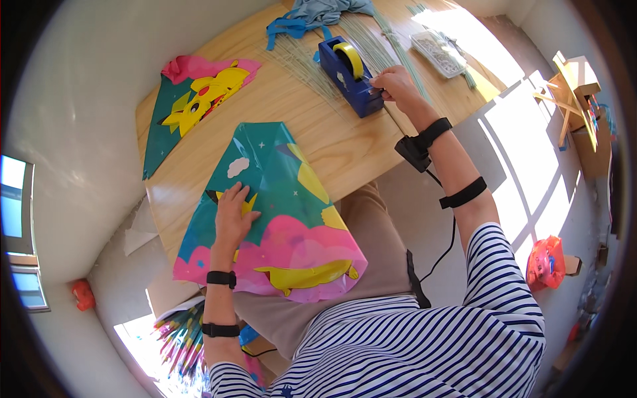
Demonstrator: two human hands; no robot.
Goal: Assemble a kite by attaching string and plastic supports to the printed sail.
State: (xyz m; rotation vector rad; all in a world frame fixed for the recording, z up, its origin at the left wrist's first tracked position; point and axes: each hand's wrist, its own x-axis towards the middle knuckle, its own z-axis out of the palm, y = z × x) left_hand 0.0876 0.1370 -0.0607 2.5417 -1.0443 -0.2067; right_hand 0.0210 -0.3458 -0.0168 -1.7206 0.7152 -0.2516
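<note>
My left hand [233, 215] lies flat with fingers spread on a printed plastic kite sheet [265, 159]. The sheet is green with a pink lower part and yellow cartoon figures; it lies partly on the table edge and partly over my lap. At the front end of a blue tape dispenser [368, 105], my right hand [398, 87] is closed, thumb and fingers pinched at the cutting end on what looks like the clear tape. A yellow-cored tape roll [350, 61] sits in the dispenser. The strip itself is barely visible.
Another kite sheet [206, 93] lies at the table's far left. Thin pale rods [298, 63] spread behind the dispenser, beside a clear tub of small parts [438, 53] and bluish cloth [332, 9]. Rolled colourful sheets [182, 341] stand at lower left. A red bag [545, 262] is at right.
</note>
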